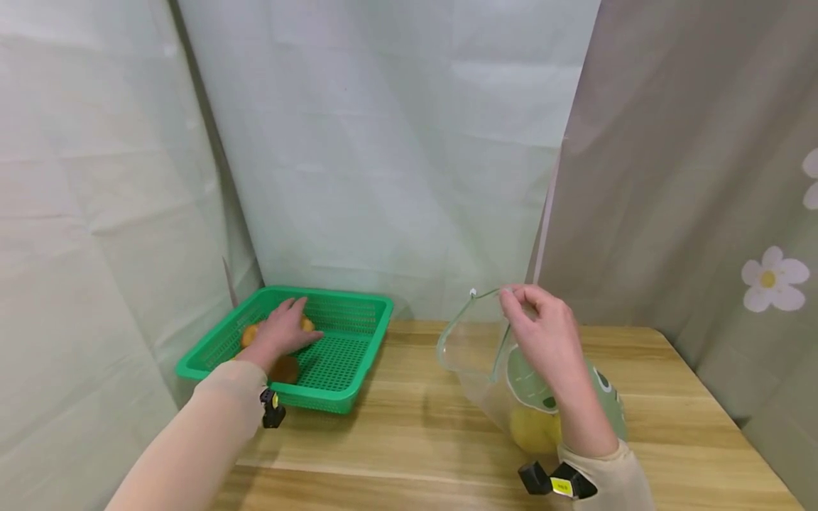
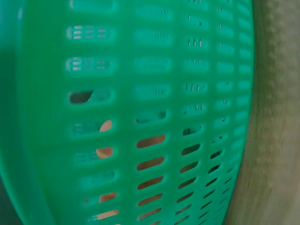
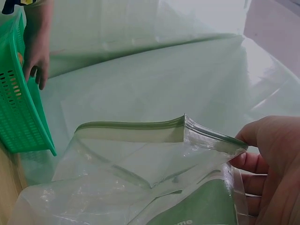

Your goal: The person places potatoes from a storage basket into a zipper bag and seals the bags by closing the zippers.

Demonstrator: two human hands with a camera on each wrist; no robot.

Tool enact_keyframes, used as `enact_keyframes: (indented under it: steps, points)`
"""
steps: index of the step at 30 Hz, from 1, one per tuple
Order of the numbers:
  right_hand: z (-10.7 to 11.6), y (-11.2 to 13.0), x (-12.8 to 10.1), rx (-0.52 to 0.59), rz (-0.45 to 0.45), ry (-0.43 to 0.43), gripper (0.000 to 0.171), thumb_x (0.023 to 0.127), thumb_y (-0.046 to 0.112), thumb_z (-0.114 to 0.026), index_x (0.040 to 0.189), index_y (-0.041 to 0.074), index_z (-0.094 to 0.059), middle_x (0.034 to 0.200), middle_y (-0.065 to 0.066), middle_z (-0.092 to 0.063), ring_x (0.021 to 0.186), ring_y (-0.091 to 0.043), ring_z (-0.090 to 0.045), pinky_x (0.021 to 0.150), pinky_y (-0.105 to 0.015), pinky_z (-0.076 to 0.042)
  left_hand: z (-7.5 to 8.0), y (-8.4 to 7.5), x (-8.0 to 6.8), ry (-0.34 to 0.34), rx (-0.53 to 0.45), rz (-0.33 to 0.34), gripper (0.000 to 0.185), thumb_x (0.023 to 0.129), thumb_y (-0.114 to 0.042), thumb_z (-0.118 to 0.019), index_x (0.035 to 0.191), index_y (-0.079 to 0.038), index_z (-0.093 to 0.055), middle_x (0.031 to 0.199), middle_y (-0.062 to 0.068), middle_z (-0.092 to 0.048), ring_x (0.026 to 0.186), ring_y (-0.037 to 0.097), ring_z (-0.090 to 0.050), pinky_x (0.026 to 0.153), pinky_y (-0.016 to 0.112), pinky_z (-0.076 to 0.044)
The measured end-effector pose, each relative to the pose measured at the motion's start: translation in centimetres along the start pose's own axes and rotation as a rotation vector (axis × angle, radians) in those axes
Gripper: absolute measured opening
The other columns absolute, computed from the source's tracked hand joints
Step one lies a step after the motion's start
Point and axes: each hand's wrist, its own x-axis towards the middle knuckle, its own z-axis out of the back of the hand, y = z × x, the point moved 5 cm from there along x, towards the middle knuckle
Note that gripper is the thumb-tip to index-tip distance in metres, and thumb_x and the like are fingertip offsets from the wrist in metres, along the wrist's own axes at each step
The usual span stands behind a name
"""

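In the head view, my left hand reaches into a green plastic basket, fingers spread over orange-coloured round fruits. A brownish round fruit lies under the wrist; whether the fingers touch any fruit is hidden. My right hand pinches the top edge of a clear zip bag between thumb and fingers. The bag's mouth gapes toward the basket, and a yellow fruit sits at its bottom. In the right wrist view, the green zip strip runs to the fingertips.
The basket stands at the left of a wooden table, the bag at the right. Pale curtains hang close behind and at the left; a grey-brown flowered curtain hangs at the right. The basket's slotted wall fills most of the left wrist view.
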Motion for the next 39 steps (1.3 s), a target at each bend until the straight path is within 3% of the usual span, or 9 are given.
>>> enact_keyframes:
  steps: [11, 22, 32, 39]
  points:
    - [0.2, 0.0, -0.1, 0.001, -0.005, 0.003, 0.042, 0.112, 0.047, -0.063, 0.101, 0.008, -0.076, 0.145, -0.009, -0.071, 0.143, -0.035, -0.06, 0.12, -0.057, -0.045, -0.2, 1.2, 0.2, 0.049, -0.042, 0.036, 0.11, 0.094, -0.049, -0.083, 0.169, 0.01, -0.026, 0.17, 0.041, -0.026, 0.156, 0.062, -0.025, 0.121, 0.084, -0.019]
    - [0.5, -0.1, -0.1, -0.011, -0.003, 0.003, 0.043, 0.112, 0.048, -0.063, 0.102, 0.008, -0.077, 0.146, -0.009, -0.071, 0.143, -0.035, -0.06, 0.12, -0.057, -0.045, -2.0, 3.3, 1.8, 0.088, 0.013, 0.039, 0.115, 0.091, -0.046, -0.086, 0.168, 0.014, -0.024, 0.168, 0.043, -0.029, 0.156, 0.062, -0.023, 0.122, 0.084, -0.013]
    - [0.8, -0.1, -0.4, -0.018, -0.02, 0.014, 0.043, 0.112, 0.049, -0.062, 0.106, 0.009, -0.078, 0.147, -0.009, -0.07, 0.145, -0.035, -0.059, 0.122, -0.058, -0.044, -2.5, 3.0, 1.6, 0.138, 0.004, 0.073, 0.115, 0.091, -0.04, -0.089, 0.169, 0.012, -0.023, 0.168, 0.043, -0.027, 0.157, 0.061, -0.021, 0.123, 0.083, -0.003]
    - [0.8, -0.2, -0.4, -0.015, -0.02, 0.015, 0.043, 0.112, 0.048, -0.063, 0.107, 0.008, -0.078, 0.147, -0.01, -0.07, 0.144, -0.034, -0.059, 0.122, -0.057, -0.044, -1.8, 1.8, 0.7, 0.119, 0.054, 0.062, 0.105, 0.092, -0.035, -0.087, 0.164, 0.015, -0.03, 0.162, 0.046, -0.035, 0.153, 0.063, -0.028, 0.122, 0.083, -0.011]
